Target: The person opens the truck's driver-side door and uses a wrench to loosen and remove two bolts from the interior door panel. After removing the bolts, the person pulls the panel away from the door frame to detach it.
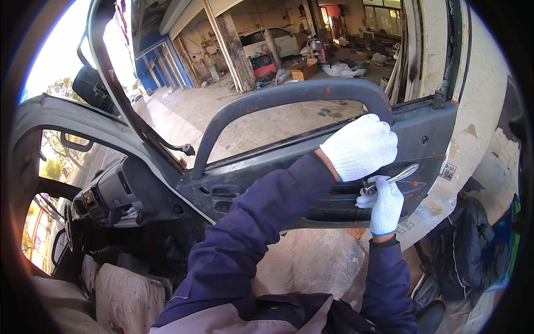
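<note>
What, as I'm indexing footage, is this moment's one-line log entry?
white-gloved left hand: curled, any grip hidden; white-gloved right hand: holds silver metal ratchet wrench; around: grey door panel, curved grey grab bar

White knit gloves (351,150) edged in blue at the cuffs cover the left hand (361,143) and right hand (385,207), with dark purple-blue sleeves (239,225) behind them and a shiny silver wrench (404,173). The door panel (409,136) and its curved grab bar (278,93) are slate grey, flecked with orange-red. Elsewhere are a white car (282,44), a brown box (304,69) and a smudged beige seat (128,292).
</note>
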Tool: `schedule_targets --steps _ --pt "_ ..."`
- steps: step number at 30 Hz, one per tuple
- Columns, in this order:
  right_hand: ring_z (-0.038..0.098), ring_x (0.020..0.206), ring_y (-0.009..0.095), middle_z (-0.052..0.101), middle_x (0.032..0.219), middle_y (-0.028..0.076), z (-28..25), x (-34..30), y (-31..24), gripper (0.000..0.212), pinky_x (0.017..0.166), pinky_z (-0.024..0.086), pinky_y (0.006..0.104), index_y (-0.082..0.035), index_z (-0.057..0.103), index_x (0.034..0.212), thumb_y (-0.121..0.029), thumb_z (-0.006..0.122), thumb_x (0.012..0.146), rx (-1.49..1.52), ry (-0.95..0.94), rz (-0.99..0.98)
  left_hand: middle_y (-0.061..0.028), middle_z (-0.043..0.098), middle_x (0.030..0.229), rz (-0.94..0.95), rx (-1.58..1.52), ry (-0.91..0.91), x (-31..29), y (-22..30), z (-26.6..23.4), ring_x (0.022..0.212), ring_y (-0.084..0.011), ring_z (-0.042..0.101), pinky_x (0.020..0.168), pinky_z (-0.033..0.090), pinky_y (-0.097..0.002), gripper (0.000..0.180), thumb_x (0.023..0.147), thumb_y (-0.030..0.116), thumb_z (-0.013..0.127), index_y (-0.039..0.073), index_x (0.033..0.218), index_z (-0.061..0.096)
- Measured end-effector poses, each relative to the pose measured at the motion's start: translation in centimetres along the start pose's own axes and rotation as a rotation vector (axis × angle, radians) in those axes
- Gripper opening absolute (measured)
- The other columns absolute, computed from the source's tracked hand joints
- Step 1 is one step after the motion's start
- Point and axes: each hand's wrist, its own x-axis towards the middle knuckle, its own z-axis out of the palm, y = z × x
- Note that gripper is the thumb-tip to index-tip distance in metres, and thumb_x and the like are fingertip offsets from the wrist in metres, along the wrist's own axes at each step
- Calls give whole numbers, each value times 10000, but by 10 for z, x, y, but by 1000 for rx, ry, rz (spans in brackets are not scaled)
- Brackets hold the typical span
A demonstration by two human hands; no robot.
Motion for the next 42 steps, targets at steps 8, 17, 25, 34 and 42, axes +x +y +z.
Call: schedule_targets --steps 8,17,25,34,42 --pt "735 593 212 745 823 114 1 0 1 300 554 611 316 8 741 1108 -248 591 1150 9 13 2 -70 707 917 27 -24 36 1 -1 2 931 -269 710 867 555 -421 99 902 160 702 111 896 788" --pt "746 599 220 746 854 118 -1 1 1 304 546 607 308 7 735 1117 -259 591 1149 -1 -1 16 -82 697 920 15 -31 31 3 3 -1 938 -276 699 878 553 -425 103 910 157 694 101 889 778" --pt "743 594 215 753 836 120 2 -1 -1 288 551 614 311 16 733 1109 -236 598 1146 -8 28 9 -84 717 929 41 -10 60 2 1 -6 934 -280 707 880 556 -422 88 902 148 711 102 890 785" --pt "741 589 210 759 832 122 1 -1 -2 298 550 610 305 11 744 1112 -247 601 1148 6 18 20 -89 727 932 4 -37 60 2 0 2 952 -287 720 913 570 -427 98 926 143 709 99 956 792" --pt "750 601 217 752 843 115 -1 1 0 296 546 609 304 5 748 1111 -251 605 1147 4 15 23 -129 720 989 85 -87 77 -3 -4 -4 978 -329 720 965 577 -449 138 915 146 714 62 1009 770"
